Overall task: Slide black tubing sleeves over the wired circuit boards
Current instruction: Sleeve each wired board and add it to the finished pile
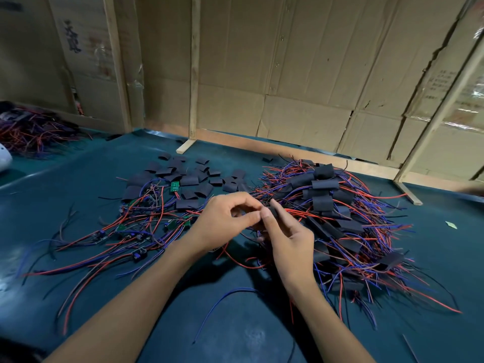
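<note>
At frame centre, the left hand [225,221] and right hand [288,237] meet, fingers pinched together on a black tubing sleeve [273,212] with red wires trailing right. Loose sleeves [188,179] lie above; bare wired boards [136,231] lie left; the sleeved pile [330,205] sits right.

cardboard wall [301,74], wooden battens [194,74], teal tabletop [235,323]

Dark teal work mat [235,323]; brown corrugated cardboard wall [301,74] with pale wooden battens [194,66]; white rounded object [4,158] at left edge.
</note>
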Demonstrator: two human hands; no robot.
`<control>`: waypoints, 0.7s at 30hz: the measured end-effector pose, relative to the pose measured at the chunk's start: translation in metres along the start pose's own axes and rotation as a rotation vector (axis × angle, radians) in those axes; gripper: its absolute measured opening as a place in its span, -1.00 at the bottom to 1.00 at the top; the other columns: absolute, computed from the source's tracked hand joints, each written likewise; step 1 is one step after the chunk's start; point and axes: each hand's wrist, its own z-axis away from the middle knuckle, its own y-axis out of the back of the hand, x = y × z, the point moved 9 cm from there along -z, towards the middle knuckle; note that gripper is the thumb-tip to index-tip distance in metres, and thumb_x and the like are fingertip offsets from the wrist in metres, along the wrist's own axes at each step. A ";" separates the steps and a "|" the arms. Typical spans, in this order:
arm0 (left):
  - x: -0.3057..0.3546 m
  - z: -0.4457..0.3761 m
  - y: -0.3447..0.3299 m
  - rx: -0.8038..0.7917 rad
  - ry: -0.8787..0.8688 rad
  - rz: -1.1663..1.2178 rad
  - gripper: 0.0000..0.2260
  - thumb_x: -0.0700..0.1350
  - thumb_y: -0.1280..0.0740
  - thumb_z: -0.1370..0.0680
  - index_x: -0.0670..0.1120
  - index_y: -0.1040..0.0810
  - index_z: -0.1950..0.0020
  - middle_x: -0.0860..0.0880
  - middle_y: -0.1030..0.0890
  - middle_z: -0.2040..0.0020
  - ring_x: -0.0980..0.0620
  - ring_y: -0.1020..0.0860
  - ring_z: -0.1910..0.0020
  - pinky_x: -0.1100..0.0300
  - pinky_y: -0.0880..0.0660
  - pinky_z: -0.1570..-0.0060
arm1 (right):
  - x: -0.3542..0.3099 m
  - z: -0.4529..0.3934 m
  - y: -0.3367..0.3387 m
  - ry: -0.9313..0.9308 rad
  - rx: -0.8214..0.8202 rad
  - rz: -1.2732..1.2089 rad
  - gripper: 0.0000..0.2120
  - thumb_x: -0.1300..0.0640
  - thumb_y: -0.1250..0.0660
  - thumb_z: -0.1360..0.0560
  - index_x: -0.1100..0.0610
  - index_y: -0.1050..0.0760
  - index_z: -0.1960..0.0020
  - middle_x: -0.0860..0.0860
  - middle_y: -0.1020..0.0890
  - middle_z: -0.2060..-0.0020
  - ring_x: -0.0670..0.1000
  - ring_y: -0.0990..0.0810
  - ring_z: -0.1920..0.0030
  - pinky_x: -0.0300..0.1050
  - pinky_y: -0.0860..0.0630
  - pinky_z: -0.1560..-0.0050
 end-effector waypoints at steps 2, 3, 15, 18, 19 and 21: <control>0.001 -0.003 -0.003 -0.146 0.081 0.083 -0.86 -0.24 -0.42 -0.57 -0.12 -0.70 -0.09 -0.03 -0.73 0.03 -0.04 -0.67 -0.02 0.19 -0.56 -0.10 | -0.001 0.000 -0.001 -0.012 -0.021 -0.073 -0.73 0.12 -0.43 -0.56 0.06 -0.64 -0.26 0.03 -0.74 0.11 -0.05 -0.61 0.22 -0.17 -0.58 0.18; 0.005 -0.004 0.001 -0.184 0.080 0.081 -0.85 -0.23 -0.40 -0.58 -0.10 -0.70 -0.12 0.00 -0.73 0.00 0.03 -0.67 -0.05 0.27 -0.53 -0.12 | -0.004 0.000 -0.004 -0.009 -0.049 -0.101 -0.77 0.19 -0.41 -0.58 0.10 -0.65 -0.23 0.03 -0.73 0.16 -0.04 -0.60 0.26 -0.20 -0.55 0.24; -0.064 0.045 0.088 -0.507 0.725 -1.087 -0.76 0.10 -0.46 -0.48 -0.06 -0.60 0.11 -0.06 -0.56 0.06 -0.06 -0.56 0.11 0.16 -0.46 0.19 | -0.007 0.008 -0.017 0.056 -0.163 -0.009 -0.76 0.35 -0.36 -0.56 0.05 -0.61 -0.10 0.02 -0.46 0.37 0.07 -0.47 0.46 -0.17 -0.48 0.42; -0.060 0.038 0.090 -0.327 0.647 -1.045 -0.82 -0.18 -0.36 -0.46 -0.09 -0.47 0.35 -0.06 -0.55 0.28 -0.10 -0.50 0.27 0.13 -0.41 0.30 | -0.005 0.010 -0.022 0.031 -0.217 -0.068 -0.79 0.41 -0.34 -0.56 0.16 -0.60 -0.07 0.02 -0.45 0.34 0.06 -0.58 0.41 -0.07 -0.58 0.39; -0.059 0.037 0.093 -0.286 0.650 -1.009 -0.84 -0.20 -0.33 -0.45 -0.10 -0.51 0.33 -0.06 -0.59 0.28 -0.09 -0.54 0.26 0.10 -0.45 0.31 | -0.005 0.010 -0.024 0.025 -0.235 -0.089 -0.79 0.43 -0.33 -0.55 0.18 -0.61 -0.06 0.06 -0.45 0.31 0.08 -0.62 0.37 -0.03 -0.62 0.33; -0.058 0.033 0.099 -0.229 0.664 -0.917 -0.89 -0.20 -0.33 -0.47 -0.12 -0.63 0.22 -0.09 -0.67 0.22 -0.07 -0.63 0.19 0.09 -0.55 0.25 | -0.007 0.010 -0.026 0.027 -0.257 -0.121 -0.76 0.45 -0.32 -0.54 0.19 -0.63 -0.07 0.12 -0.47 0.26 0.10 -0.66 0.31 0.00 -0.65 0.24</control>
